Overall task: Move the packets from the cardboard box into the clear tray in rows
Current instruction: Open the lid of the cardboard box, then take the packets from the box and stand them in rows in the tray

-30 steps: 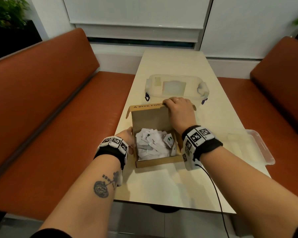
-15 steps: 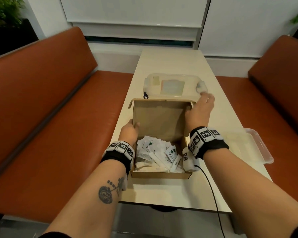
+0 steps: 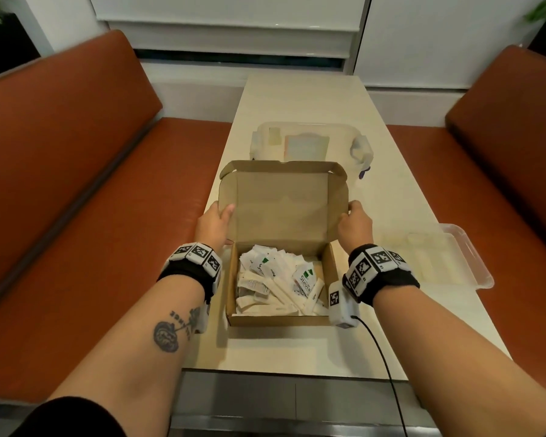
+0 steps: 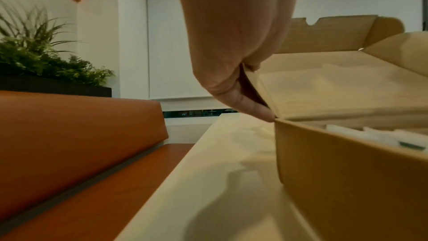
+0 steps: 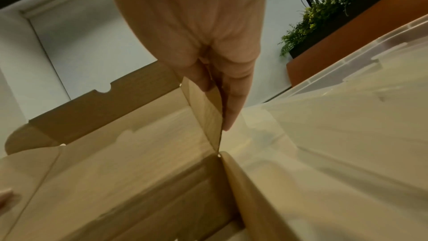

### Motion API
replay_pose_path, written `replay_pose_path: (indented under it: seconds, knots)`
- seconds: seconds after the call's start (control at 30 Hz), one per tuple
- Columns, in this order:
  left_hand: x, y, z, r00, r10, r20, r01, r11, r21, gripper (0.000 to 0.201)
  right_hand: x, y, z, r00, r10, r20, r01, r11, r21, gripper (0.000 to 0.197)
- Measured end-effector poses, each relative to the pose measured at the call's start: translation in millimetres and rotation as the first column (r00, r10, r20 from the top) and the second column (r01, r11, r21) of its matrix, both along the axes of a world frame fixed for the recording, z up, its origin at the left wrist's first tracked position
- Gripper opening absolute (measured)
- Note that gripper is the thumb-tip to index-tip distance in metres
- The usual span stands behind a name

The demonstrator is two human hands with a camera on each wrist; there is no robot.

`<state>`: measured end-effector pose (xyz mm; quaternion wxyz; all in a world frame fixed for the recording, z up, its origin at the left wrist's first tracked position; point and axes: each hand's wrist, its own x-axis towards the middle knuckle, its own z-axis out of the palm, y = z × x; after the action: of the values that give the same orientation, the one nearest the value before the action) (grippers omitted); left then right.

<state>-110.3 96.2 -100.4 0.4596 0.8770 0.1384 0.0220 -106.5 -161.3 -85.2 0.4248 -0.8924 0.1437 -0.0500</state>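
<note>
A brown cardboard box (image 3: 278,320) sits near the table's front edge, its lid (image 3: 282,206) raised upright. Several white packets (image 3: 275,279) lie in a loose heap inside. My left hand (image 3: 216,220) pinches the lid's left side flap (image 4: 257,87), thumb inside. My right hand (image 3: 353,220) pinches the right side flap (image 5: 203,109). A clear tray (image 3: 438,257) lies to the right of the box. In the right wrist view the clear tray (image 5: 347,116) fills the right side.
A clear lidded container (image 3: 309,141) with clip handles stands behind the box lid. The cream table (image 3: 297,351) is narrow, with orange benches (image 3: 76,216) on both sides. A black cable (image 3: 382,357) trails from my right wrist. Planters stand behind the benches.
The lid has swung from nearly closed to upright. My right hand moved from the lid's front edge to its right flap, my left hand up to the left flap.
</note>
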Motion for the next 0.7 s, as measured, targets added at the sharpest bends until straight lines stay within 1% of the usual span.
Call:
replay_pose_path:
  seconds: [0.07,0.13,0.3,0.37,0.43,0.5,0.6,0.7]
  knots:
    - [0.8,2.2,0.8,0.999,-0.027,-0.035,0.027,1.0,-0.002,0.052,-0.6,-2.1,-2.9,1.0,-0.001,-0.018,0.001,1.0,-0.002,0.026]
    - [1.3,4.4,1.2,0.998,-0.041,-0.055,0.039,0.998,-0.044,0.049,-1.5,-3.1,-5.4,0.999,0.001,-0.037,-0.001,1.0,0.001,0.027]
    - [1.3,5.9,2.0,0.997,-0.057,-0.043,0.053,0.996,-0.076,0.04,-1.8,-4.2,-6.3,0.999,0.004,-0.044,-0.005,1.0,-0.008,0.026]
    - [-0.3,4.2,3.8,0.998,-0.058,-0.039,0.054,0.994,-0.091,0.04,-2.7,-4.5,-4.8,0.999,0.001,-0.045,-0.001,1.0,-0.007,0.027]
    - [-1.6,2.7,4.8,0.997,-0.069,-0.037,0.067,0.996,-0.067,0.041,-3.8,-4.1,-3.3,0.999,-0.001,-0.053,0.0,1.0,-0.012,0.027]
    - [-4.1,0.9,5.1,0.998,-0.053,-0.029,0.05,0.995,-0.087,0.036,-4.5,-3.3,-1.6,0.998,0.0,-0.062,-0.001,1.0,-0.025,0.027]
    - [-9.3,0.3,2.4,1.0,0.023,0.0,-0.023,0.991,-0.13,0.027,-5.8,-2.1,2.0,0.997,-0.036,-0.067,0.032,0.998,-0.055,0.026]
    - [-17.0,1.6,-4.2,0.997,0.046,0.054,-0.039,0.991,-0.125,0.025,-11.2,-2.4,9.1,0.99,-0.105,-0.089,0.091,0.984,-0.155,0.034]
